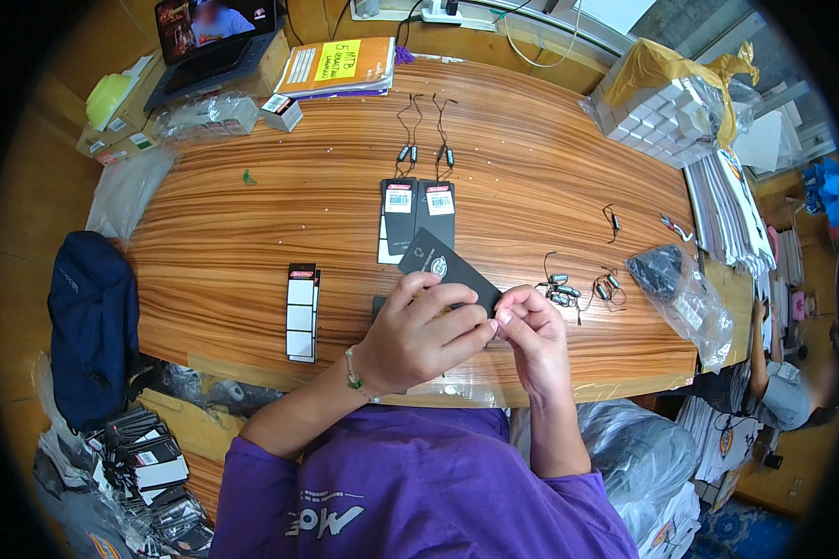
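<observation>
My left hand (418, 328) grips a black hang tag (464, 270) that is tilted over the near middle of the table. At the tag's right corner, my right hand (535, 337) pinches with thumb and forefinger. Any cord between those fingertips is too small to make out. Just beyond lie two groups of black hang tags (401, 224) with white stickers, their looped black strings (407, 130) stretching away from me. To the right is a small pile of loose black tag strings (566, 291). A narrow stack of black-and-white label strips (301, 315) rests left of my hands.
Small white boxes (657, 116) in a yellow-taped wrap stand far right, beside stacked papers (729, 210). A clear plastic bag (685, 303) lies at the right edge. Folders (340, 67) and a laptop (210, 70) occupy the far left. Another person (792, 387) is at right.
</observation>
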The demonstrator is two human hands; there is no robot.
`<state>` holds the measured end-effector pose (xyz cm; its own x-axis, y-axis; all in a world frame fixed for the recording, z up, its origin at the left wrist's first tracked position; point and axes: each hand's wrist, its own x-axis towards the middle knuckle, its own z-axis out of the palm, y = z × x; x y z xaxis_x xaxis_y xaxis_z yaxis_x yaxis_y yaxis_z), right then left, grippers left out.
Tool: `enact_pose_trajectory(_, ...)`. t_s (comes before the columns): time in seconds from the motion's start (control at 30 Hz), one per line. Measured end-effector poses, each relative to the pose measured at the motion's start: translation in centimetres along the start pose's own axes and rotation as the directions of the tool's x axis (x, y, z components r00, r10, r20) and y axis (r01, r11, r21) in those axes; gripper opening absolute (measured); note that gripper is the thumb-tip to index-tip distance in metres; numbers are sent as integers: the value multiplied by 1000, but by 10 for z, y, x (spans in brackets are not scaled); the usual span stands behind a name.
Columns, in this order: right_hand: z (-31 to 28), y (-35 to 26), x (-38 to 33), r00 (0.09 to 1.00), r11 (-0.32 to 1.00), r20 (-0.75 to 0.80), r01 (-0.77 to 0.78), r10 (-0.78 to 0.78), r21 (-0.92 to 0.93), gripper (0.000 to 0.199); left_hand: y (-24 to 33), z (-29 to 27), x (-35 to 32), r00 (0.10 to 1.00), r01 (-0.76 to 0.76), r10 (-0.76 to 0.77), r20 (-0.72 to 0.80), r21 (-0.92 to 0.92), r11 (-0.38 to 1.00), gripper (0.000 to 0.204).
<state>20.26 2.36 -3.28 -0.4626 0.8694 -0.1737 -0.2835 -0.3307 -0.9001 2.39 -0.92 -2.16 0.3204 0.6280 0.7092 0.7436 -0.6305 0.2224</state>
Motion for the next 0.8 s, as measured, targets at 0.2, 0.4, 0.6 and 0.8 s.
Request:
enact_pose_trajectory(0.2, 10, 1, 3, 935, 957, -213, 261, -283, -128, 2, -1, 3, 1, 1000, 9, -8, 11, -85, 996, 13)
enact_pose_trajectory(0.4, 7, -33, 14, 849, 845, -131, 525, -512, 104, 6, -1, -3, -7, 998, 64, -65, 3, -212, 975, 13)
enact_pose_trajectory(0.6, 37, -45, 1, 875, 868, 39, 473, -483, 150, 13, -2, -27, -31, 925, 376, -361, 116, -405, 833, 27)
enact_pose_trajectory(0.8, 46, -40, -15, 905, 911, 132, 411, -404, -31, 24, -76, -78, -68, 662, 748, -721, 205, -120, 653, 38)
